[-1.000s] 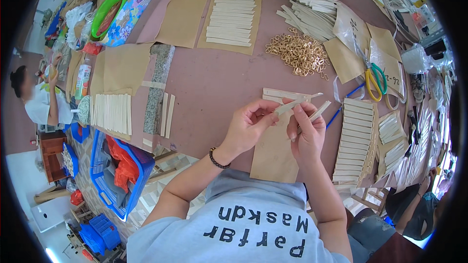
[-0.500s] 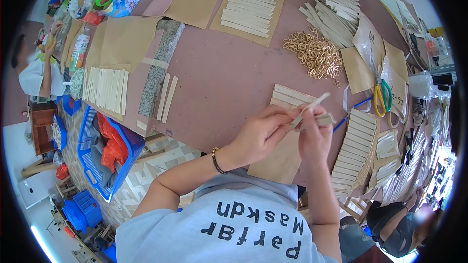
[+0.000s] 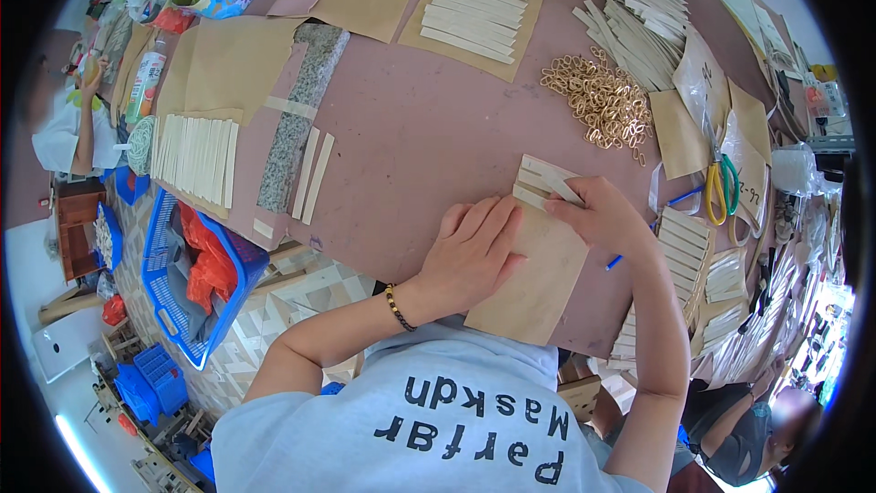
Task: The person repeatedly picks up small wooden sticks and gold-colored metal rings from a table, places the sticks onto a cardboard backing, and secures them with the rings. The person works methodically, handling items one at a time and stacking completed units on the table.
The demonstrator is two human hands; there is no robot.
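Left hand [image 3: 474, 251] flat, spread on brown paper sheet [image 3: 534, 283]; right hand [image 3: 598, 215] fingers pressing pale strips [image 3: 540, 178]; gold rings heap [image 3: 602, 105] near, pink surface [image 3: 411, 137] open leftward.

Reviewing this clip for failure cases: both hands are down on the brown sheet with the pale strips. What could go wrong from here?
1. The brown paper sheet hangs past the table edge near the body; if the left hand lifts, it might slide off.
2. The right hand presses the pale strips; a nudge could knock the row out of line.
3. The pile of gold rings lies close beyond; a sweep of the arm may scatter them.
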